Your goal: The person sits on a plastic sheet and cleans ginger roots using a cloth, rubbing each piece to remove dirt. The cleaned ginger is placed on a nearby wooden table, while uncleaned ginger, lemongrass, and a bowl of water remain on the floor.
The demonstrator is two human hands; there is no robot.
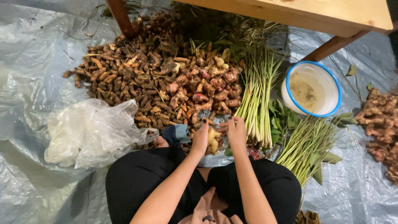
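1. Left hand (pixel 200 139) closes its fingers around a pale yellow knobbly root piece (pixel 213 140), held over the lap for working.
2. Right hand (pixel 236 132) pinches its top.
3. Brown root heap (pixel 137 74) lies within reach.

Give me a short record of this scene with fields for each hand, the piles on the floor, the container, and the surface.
left hand: left hand holds a pale yellow knobbly root piece
right hand: right hand pinches something small, too small to tell
piles: big heap of brown and pinkish rhizomes; bundle of pale green lemongrass stalks; second green stalk bundle; smaller brown root pile at the far right
container: white round bowl with blue rim, murky liquid inside
bag: crumpled clear plastic bag
surface: grey plastic sheet
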